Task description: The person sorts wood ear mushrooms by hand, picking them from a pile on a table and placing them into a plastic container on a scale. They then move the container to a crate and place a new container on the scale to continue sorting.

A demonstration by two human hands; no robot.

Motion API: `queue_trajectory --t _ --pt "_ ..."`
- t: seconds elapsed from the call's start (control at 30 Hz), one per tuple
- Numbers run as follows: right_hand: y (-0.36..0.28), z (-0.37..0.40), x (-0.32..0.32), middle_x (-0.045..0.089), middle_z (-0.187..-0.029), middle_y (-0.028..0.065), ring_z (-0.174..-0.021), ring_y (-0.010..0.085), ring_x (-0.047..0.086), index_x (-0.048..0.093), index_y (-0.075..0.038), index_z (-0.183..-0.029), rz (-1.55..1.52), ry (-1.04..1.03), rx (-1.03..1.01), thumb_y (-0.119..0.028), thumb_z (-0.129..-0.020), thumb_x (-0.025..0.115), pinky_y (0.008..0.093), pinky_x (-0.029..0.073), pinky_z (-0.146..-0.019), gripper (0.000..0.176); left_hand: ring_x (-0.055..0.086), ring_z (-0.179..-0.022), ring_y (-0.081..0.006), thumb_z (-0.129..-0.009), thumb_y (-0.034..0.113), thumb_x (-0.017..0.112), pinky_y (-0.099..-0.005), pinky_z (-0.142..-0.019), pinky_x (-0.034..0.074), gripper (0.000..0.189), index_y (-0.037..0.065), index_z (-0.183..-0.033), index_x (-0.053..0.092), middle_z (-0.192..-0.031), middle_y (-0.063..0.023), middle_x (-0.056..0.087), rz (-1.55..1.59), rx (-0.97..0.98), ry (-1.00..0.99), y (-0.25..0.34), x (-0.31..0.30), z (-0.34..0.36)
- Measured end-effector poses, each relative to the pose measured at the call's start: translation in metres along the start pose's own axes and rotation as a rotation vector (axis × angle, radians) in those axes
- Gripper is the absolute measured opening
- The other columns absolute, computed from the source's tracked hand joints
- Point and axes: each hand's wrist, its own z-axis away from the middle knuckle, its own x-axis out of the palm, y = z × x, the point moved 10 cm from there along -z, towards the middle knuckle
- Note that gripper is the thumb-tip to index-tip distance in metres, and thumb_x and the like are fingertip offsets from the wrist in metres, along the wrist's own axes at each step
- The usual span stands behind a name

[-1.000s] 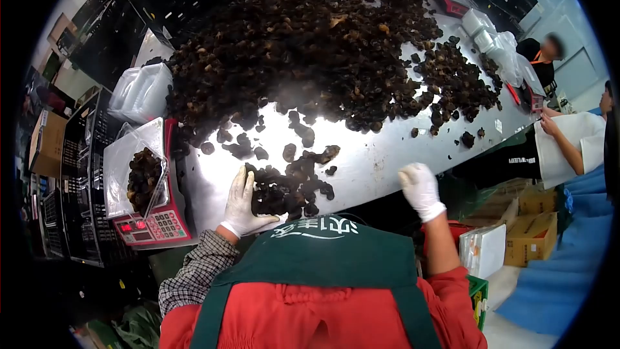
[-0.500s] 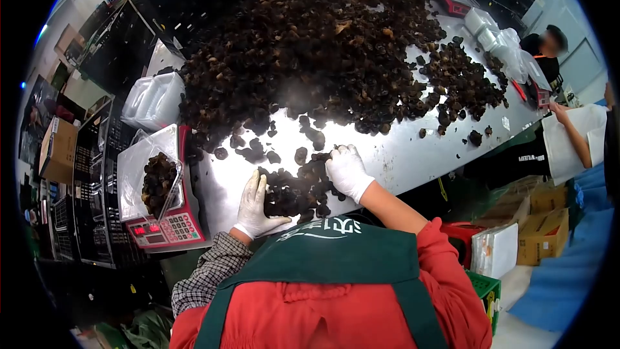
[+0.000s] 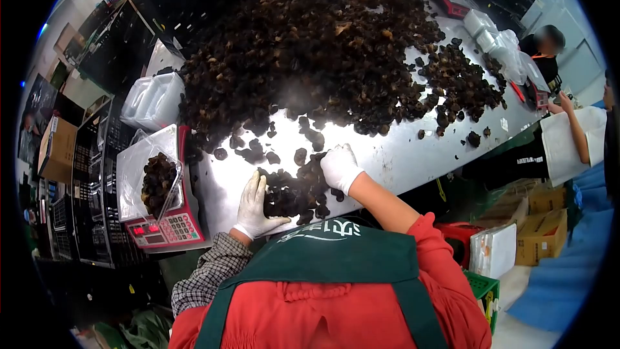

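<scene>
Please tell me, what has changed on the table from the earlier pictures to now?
The right hand moved left from the edge of the table onto the small heap of dark pieces and now rests on its right side. The left hand stayed against the heap's left side; the scale and clear box did not move.

Both hands are covered by white gloves and are held low, close in front of the chest. The left hand (image 3: 255,203) is set on its edge, with the fingers (image 3: 258,184) kept straight and together and the thumb spread toward the body. Its forearm is clothed in a checked sleeve. The right hand (image 3: 339,167) is turned palm down, knuckles raised, its fingertips curled under and hidden. The right forearm is bared to the elbow and is angled inward from a red sleeve.
</scene>
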Motion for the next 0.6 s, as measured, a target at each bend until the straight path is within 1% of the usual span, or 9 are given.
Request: queue_trajectory --t 0.13,0.17,0.23,0.27,0.3,0.33,0.43,0.47,0.6 --pt "0.021 0.047 -0.043 0.063 -0.077 0.0127 -0.081 0.0303 0.061 0.064 -0.007 -0.069 -0.323 0.598 -0.102 -0.016 -0.071 0.057 0.043 0.044 -0.082 0.011 0.027 -0.136 -0.0416 -0.051 0.049 0.087 -0.0472 -0.112 0.026 0.126 0.001 -0.145 0.018 -0.147 -0.0264 0.023 -0.022 0.005 0.011 -0.001 0.0 0.001" --pt "0.036 0.069 -0.062 0.058 -0.07 0.0143 -0.072 0.034 0.058 0.055 -0.006 -0.061 -0.406 0.639 -0.109 -0.014 -0.067 0.058 0.0442 0.046 -0.074 0.01 0.026 -0.136 -0.0417 -0.051 0.049 0.087 -0.0474 -0.112 0.026 0.126 0.001 -0.145 0.019 -0.146 -0.0262 0.024 -0.019 0.004 0.013 -0.002 0.0 0.001" --pt "0.092 0.11 -0.059 0.053 -0.065 0.0136 -0.065 0.0347 0.054 0.051 -0.006 -0.059 -0.509 0.719 0.039 -0.006 -0.064 0.059 0.0469 0.043 -0.064 0.009 0.026 -0.136 -0.0417 -0.052 0.051 0.086 -0.0482 -0.112 0.026 0.126 0.001 -0.145 0.019 -0.146 -0.026 0.024 -0.005 0.008 0.042 -0.003 -0.001 0.002" --pt "0.12 0.121 -0.045 0.053 -0.065 0.0132 -0.065 0.0348 0.053 0.052 -0.006 -0.06 -0.421 0.604 0.148 -0.008 -0.068 0.06 0.0484 0.042 -0.064 0.012 0.026 -0.136 -0.0416 -0.052 0.051 0.086 -0.0486 -0.112 0.026 0.126 0.001 -0.145 0.018 -0.146 -0.0259 0.024 0.002 0.005 0.044 -0.004 -0.001 0.002" --pt "0.142 0.133 -0.035 0.055 -0.062 0.0158 -0.064 0.0357 0.056 0.055 -0.004 -0.055 -0.333 0.652 0.22 -0.015 -0.068 0.065 0.0496 0.044 -0.06 0.02 0.025 -0.137 -0.0416 -0.052 0.051 0.086 -0.0489 -0.112 0.026 0.126 0.001 -0.145 0.018 -0.146 -0.0257 0.024 0.008 0.006 0.051 -0.004 -0.002 0.001" --pt "0.164 0.133 0.006 0.059 -0.076 0.0176 -0.076 0.0367 0.058 0.058 -0.004 -0.066 -0.275 0.424 0.346 -0.014 -0.072 0.064 0.0492 0.046 -0.068 0.013 0.025 -0.137 -0.0415 -0.052 0.051 0.086 -0.0492 -0.112 0.026 0.126 0.001 -0.145 0.018 -0.146 -0.0256 0.024 0.014 0.01 0.059 -0.003 -0.004 0.0" --pt "0.125 0.133 -0.011 0.06 -0.098 0.0206 -0.093 0.0391 0.057 0.061 -0.003 -0.084 -0.493 0.734 0.14 -0.012 -0.074 0.065 0.0464 0.048 -0.081 0.015 0.025 -0.137 -0.0418 -0.051 0.049 0.087 -0.0497 -0.112 0.026 0.126 0.001 -0.145 0.018 -0.146 -0.0261 0.023 0.002 -0.027 -0.015 -0.005 0.002 -0.002" --pt "0.106 0.118 -0.008 0.055 -0.118 0.0234 -0.11 0.0409 0.052 0.058 -0.002 -0.105 -0.547 0.673 0.117 -0.01 -0.074 0.065 0.0444 0.044 -0.094 0.033 0.025 -0.136 -0.0424 -0.051 0.048 0.087 -0.0499 -0.112 0.026 0.125 0.001 -0.145 0.019 -0.146 -0.027 0.023 0.014 -0.015 -0.004 -0.003 -0.001 -0.003" --pt "0.047 0.034 -0.007 0.034 -0.141 0.0298 -0.131 0.0433 0.033 0.043 0.0 -0.134 -0.56 0.6 -0.021 -0.029 -0.077 0.071 0.0481 0.028 -0.11 0.07 0.026 -0.135 -0.0438 -0.051 0.051 0.087 -0.0504 -0.111 0.028 0.125 0.0 -0.144 0.02 -0.145 -0.0282 0.024 0.027 0.018 0.024 -0.002 -0.003 -0.003"
